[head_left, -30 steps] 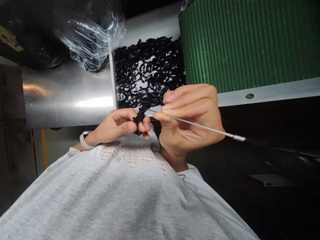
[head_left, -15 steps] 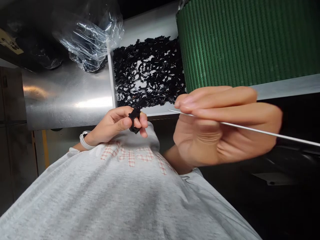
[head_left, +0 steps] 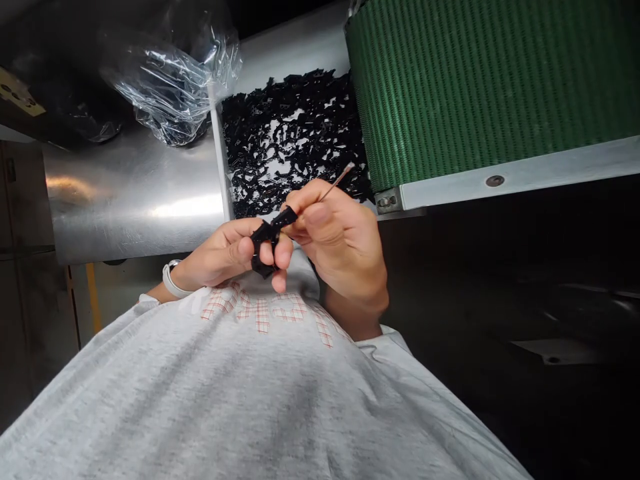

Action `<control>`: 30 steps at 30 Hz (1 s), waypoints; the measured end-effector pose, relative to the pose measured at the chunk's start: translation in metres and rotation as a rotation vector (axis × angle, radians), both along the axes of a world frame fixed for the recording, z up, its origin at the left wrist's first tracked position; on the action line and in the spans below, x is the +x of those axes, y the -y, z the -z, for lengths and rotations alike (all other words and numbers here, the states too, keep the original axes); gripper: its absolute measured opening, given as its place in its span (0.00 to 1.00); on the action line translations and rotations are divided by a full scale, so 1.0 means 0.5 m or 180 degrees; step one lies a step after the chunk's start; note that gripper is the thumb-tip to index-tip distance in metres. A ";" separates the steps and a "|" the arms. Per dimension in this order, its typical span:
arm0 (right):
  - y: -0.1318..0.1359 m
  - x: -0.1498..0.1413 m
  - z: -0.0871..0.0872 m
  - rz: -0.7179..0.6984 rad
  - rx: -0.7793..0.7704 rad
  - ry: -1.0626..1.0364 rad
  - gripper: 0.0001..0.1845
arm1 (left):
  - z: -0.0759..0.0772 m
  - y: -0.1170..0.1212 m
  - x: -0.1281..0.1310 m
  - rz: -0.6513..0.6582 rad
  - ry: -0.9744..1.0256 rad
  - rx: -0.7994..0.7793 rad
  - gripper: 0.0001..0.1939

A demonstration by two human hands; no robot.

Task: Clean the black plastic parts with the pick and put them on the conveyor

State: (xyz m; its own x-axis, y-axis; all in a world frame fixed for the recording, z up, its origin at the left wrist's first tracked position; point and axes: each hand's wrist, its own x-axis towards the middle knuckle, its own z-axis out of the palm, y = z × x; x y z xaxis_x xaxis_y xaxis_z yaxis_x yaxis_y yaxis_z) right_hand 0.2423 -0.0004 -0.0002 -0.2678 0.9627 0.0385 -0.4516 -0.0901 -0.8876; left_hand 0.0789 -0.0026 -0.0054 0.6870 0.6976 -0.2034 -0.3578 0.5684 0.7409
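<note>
My left hand [head_left: 225,253], with a white wristband, is closed in a pinch on a small black plastic part [head_left: 261,248] just above my grey shirt. My right hand [head_left: 340,247] is closed right beside it. Its fingertips grip a thin metal rod [head_left: 339,178] whose tip sticks up past the fingers, and they touch another small black piece [head_left: 285,217] that meets the part in my left hand. How the two black pieces join is hidden by my fingers.
Behind the hands lies a white tray [head_left: 218,153] heaped with several small black plastic parts [head_left: 290,133]. A green ribbed conveyor belt [head_left: 490,87] with a metal frame [head_left: 510,177] is at the right. A crumpled clear plastic bag [head_left: 170,73] rests on a steel surface [head_left: 130,193] at the left.
My right hand had swung out to the right with the rod pointing sideways; it has come back to my left hand, and the rod's tip points up and right.
</note>
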 end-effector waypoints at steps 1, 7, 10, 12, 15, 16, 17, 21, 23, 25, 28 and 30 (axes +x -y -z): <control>-0.003 0.001 -0.005 -0.0113 -0.0015 -0.0006 0.19 | 0.001 0.000 0.000 0.0016 0.0031 0.0030 0.24; -0.005 0.020 -0.001 -0.0270 0.0132 0.0053 0.13 | 0.000 -0.001 0.000 -0.0078 0.0133 0.0000 0.22; -0.001 0.023 0.005 -0.0370 0.0065 0.0022 0.15 | 0.000 -0.002 0.000 -0.0082 0.0342 0.0060 0.20; 0.002 0.019 0.003 -0.0438 -0.0054 -0.0083 0.17 | 0.000 -0.002 0.001 -0.0060 0.0353 0.0049 0.20; 0.000 0.010 -0.004 -0.0433 -0.0192 -0.0155 0.17 | 0.000 -0.001 0.002 -0.0038 0.0194 -0.0045 0.22; -0.001 0.008 -0.005 -0.0433 -0.0181 -0.0156 0.16 | 0.000 -0.001 0.003 -0.0037 0.0135 -0.0082 0.23; -0.003 0.008 -0.005 -0.0441 -0.0132 -0.0155 0.16 | 0.000 -0.001 0.003 -0.0036 0.0089 -0.0111 0.24; -0.007 0.015 -0.001 -0.0440 0.0076 -0.0178 0.16 | 0.000 -0.001 0.003 -0.0058 -0.0007 -0.0137 0.26; -0.006 0.017 0.001 -0.0432 0.0007 -0.0183 0.15 | 0.001 -0.001 0.003 -0.0057 -0.0062 -0.0154 0.27; -0.003 0.017 0.004 -0.0464 -0.0078 -0.0173 0.15 | 0.003 -0.002 0.003 -0.0025 -0.0114 -0.0186 0.28; 0.001 0.014 0.012 -0.0492 -0.0081 -0.0243 0.15 | 0.008 -0.002 0.002 0.0011 -0.0169 -0.0235 0.29; 0.002 0.012 0.018 -0.0341 -0.0041 -0.0307 0.13 | 0.011 -0.001 0.000 0.0021 -0.0194 -0.0263 0.30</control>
State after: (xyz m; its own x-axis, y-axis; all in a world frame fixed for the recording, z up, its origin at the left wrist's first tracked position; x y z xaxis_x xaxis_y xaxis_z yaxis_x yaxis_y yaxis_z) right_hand 0.2482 -0.0014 -0.0090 -0.3647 0.9294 0.0568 -0.5220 -0.1535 -0.8390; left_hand 0.0787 -0.0021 -0.0107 0.6762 0.6722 -0.3016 -0.3095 0.6306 0.7117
